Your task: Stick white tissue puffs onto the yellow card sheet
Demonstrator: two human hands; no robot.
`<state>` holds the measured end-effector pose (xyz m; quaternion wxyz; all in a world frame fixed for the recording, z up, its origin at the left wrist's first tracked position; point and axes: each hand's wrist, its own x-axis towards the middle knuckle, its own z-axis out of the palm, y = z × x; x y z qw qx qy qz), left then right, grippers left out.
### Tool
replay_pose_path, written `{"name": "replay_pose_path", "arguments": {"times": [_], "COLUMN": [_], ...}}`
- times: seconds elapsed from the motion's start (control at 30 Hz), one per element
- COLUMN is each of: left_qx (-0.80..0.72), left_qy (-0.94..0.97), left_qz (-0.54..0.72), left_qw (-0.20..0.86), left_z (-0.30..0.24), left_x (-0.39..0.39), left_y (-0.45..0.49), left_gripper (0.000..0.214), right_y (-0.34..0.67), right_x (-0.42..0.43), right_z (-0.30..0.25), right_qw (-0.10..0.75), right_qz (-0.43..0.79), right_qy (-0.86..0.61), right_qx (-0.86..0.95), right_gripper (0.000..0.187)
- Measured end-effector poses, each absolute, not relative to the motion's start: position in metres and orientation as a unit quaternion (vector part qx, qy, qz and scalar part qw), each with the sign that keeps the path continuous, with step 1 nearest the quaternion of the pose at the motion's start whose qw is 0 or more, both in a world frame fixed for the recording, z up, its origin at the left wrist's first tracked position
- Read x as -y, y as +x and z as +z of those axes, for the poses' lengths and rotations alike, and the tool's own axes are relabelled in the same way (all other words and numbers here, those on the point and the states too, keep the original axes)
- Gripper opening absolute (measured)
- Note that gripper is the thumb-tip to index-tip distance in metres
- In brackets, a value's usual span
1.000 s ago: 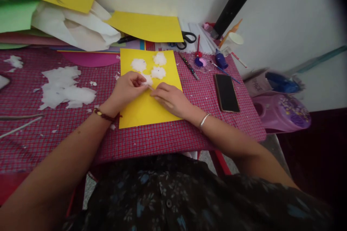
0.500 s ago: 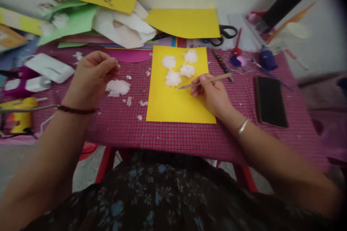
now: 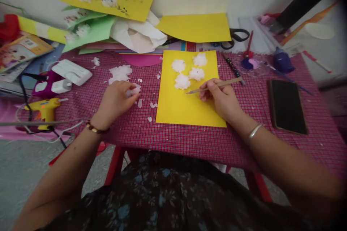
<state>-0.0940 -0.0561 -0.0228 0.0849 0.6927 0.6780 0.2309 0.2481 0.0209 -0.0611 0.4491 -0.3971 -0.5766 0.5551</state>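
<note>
A yellow sheet lies in front of me with several ruffled white paper flowers grouped on its upper half. Over its right side, my right hand grips a slim pointed wooden stick; the tip points left, just below the flowers. Left of the sheet, my left hand is down at the tabletop, thumb and forefinger closing around a piece of white paper. Just behind that hand lies more torn white paper. Small white scraps are scattered between the hand and the sheet.
A yellow glue gun, a white plug adapter and cables sit at the left. Coloured papers and a yellow card line the back, beside black-handled scissors. A dotted pen and dark phone are at the right.
My left hand has come down from above the table onto the white paper, its thumb and forefinger around a piece. The view has turned left. My right hand keeps the stick over the sheet.
</note>
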Motion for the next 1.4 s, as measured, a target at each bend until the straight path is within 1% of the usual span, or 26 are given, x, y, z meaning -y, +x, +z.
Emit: {"name": "replay_pose_path", "arguments": {"times": [0.07, 0.17, 0.27, 0.47, 0.57, 0.77, 0.87, 0.97, 1.1, 1.2, 1.3, 1.4], "left_qx": [-0.700, -0.745, -0.768, -0.772, -0.767, -0.757, -0.742, -0.741, -0.748, -0.760, -0.782, -0.793], "left_qy": [0.671, 0.620, 0.589, 0.539, 0.516, 0.495, 0.519, 0.569, 0.622, 0.629, 0.598, 0.567], "left_qz": [0.226, 0.230, 0.234, 0.285, 0.306, 0.336, 0.343, 0.290, 0.194, 0.156, 0.172, 0.217], "left_qw": [0.095, 0.086, 0.087, 0.181, 0.228, 0.263, 0.250, 0.205, 0.126, 0.052, 0.028, 0.054], "left_z": [-0.023, -0.022, -0.020, -0.017, -0.017, -0.027, -0.032, -0.031, -0.026, -0.025, -0.026, -0.026], "left_x": [0.052, 0.050, 0.049, 0.049, 0.050, 0.048, 0.048, 0.049, 0.052, 0.052, 0.050, 0.048], "left_y": [-0.091, -0.086, -0.084, -0.096, -0.106, -0.115, -0.116, -0.114, -0.102, -0.089, -0.082, -0.084], "left_gripper": [0.017, 0.014, 0.016, 0.020, 0.018, 0.014, 0.023, 0.030, 0.022, 0.019, 0.017, 0.015], "right_y": [0.248, 0.248, 0.247, 0.247, 0.247, 0.246, 0.246, 0.246, 0.246, 0.245, 0.244, 0.244], "right_x": [-0.021, -0.020, -0.019, -0.020, -0.018, -0.016, -0.017, -0.018, -0.019, -0.019, -0.020, -0.019], "right_z": [-0.061, -0.059, -0.057, -0.056, -0.053, -0.048, -0.049, -0.051, -0.052, -0.052, -0.051, -0.051], "right_qw": [0.444, 0.441, 0.441, 0.438, 0.427, 0.414, 0.417, 0.420, 0.414, 0.414, 0.412, 0.410], "right_qz": [0.552, 0.551, 0.557, 0.562, 0.561, 0.563, 0.559, 0.561, 0.557, 0.559, 0.561, 0.562], "right_qy": [-0.393, -0.388, -0.383, -0.373, -0.384, -0.397, -0.393, -0.382, -0.384, -0.378, -0.379, -0.377], "right_qx": [0.586, 0.593, 0.590, 0.594, 0.596, 0.595, 0.599, 0.603, 0.610, 0.611, 0.610, 0.612], "right_gripper": [0.034, 0.033, 0.032, 0.034, 0.035, 0.031, 0.029, 0.026, 0.026, 0.028, 0.029, 0.029]}}
